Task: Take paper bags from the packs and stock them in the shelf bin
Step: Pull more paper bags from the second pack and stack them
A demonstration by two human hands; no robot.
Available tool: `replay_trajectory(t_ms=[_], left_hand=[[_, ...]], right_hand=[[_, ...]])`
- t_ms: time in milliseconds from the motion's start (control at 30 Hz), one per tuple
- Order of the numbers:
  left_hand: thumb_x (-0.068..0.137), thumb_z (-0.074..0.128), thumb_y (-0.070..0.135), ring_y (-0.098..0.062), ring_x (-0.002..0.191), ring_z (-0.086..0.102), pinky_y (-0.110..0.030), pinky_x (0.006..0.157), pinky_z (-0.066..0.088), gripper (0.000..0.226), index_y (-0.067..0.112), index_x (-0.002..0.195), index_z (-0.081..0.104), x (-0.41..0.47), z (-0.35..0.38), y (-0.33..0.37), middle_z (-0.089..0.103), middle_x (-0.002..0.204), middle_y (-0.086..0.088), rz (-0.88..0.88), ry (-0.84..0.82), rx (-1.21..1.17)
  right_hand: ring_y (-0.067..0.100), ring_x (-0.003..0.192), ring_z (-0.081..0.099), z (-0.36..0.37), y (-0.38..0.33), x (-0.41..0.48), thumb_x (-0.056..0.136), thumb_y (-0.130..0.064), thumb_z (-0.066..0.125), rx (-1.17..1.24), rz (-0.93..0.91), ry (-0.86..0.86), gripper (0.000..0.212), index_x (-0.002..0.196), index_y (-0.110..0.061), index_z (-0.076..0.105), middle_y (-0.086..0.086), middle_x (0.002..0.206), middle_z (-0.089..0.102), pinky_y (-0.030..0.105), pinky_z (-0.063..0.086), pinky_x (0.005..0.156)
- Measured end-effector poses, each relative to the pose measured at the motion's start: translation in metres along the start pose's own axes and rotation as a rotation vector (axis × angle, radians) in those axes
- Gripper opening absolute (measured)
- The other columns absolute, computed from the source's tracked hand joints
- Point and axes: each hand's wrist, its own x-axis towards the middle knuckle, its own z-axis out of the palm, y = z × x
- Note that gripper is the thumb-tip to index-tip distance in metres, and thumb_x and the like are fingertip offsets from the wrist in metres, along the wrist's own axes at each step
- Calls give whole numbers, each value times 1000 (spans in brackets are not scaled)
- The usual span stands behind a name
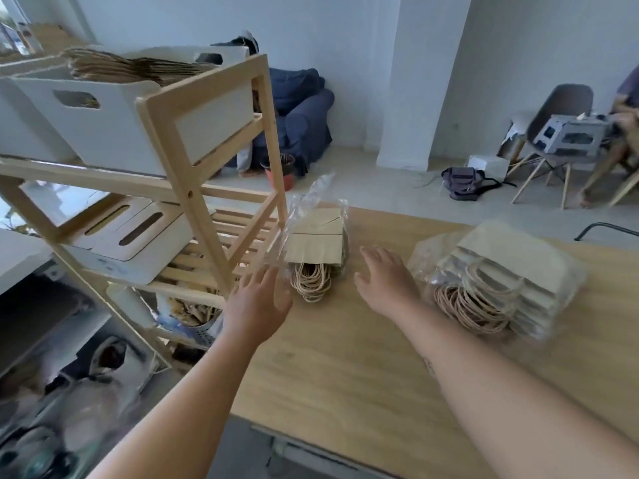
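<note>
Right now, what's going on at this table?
A person's left grip and right grip, open and holding nothing, reach toward the opened clear-plastic pack of brown paper bags on the light wooden table. A fuller wrapped pack lies right of it. The white rectangular bin on the top tier of the wooden shelf already holds a stack of bags.

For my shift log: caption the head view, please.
Left hand and right hand, open, reach toward the opened pack on the table; a second pack lies further right.

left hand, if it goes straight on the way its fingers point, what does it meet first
Most likely the clear plastic wrap just past the left hand, then the paper bags inside it. Depth is unclear.
</note>
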Motion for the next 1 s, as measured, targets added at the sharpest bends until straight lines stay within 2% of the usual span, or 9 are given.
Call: replay_trajectory(t_ms=[200,300,400,533,667,733,867,1000], left_hand=[[93,47,51,-20,149,21,-42,116,28,66,24,151,31,-16,52,-34,25,162,3,6,-182,37],[93,46,51,-24,149,17,-42,120,19,65,24,150,32,-25,71,-49,23,163,0,58,-244,37],[95,36,54,-25,151,11,-43,123,8,65,24,152,31,-37,86,-63,20,164,-1,137,-252,59],[93,29,59,-23,153,8,-43,124,5,68,26,153,30,-45,96,-71,18,164,1,151,-199,33],[93,24,61,-21,153,1,-42,124,1,72,27,155,25,-45,97,-74,12,165,3,166,-210,38],[91,23,62,-22,153,4,-44,124,2,73,25,154,29,-45,95,-73,16,165,2,184,-217,25],[86,23,61,-21,149,22,-47,123,12,75,22,147,42,-47,95,-54,36,157,2,293,-256,-11],[85,24,59,-24,147,26,-47,122,16,77,18,148,41,-41,100,-11,39,156,-1,465,-289,-46]], right_hand=[[32,150,10,70,18,-42,99,-50,37,-88,191,-144,64,156,-27,20,5,165,13,47,18,120],[34,150,9,98,18,-62,99,-53,35,-117,233,-178,64,156,-28,20,7,165,11,49,13,121],[34,151,2,118,15,-77,101,-54,27,-133,256,-157,62,157,-31,15,6,166,4,50,4,121],[31,152,-3,132,11,-89,91,-60,0,-177,273,-93,71,157,-33,9,3,166,1,49,-2,122],[26,153,-3,137,12,-91,89,-61,-2,-178,277,-43,73,156,-35,11,0,166,3,47,-2,123],[25,153,-3,138,12,-92,90,-61,0,-172,288,-32,71,156,-36,12,-2,166,3,46,-3,123],[24,153,-1,136,16,-104,93,-59,8,-151,309,-23,66,155,-38,14,-5,166,5,46,-3,122],[22,153,-1,126,39,-132,93,-60,12,-149,393,6,65,154,-41,16,-6,166,6,46,0,123]])
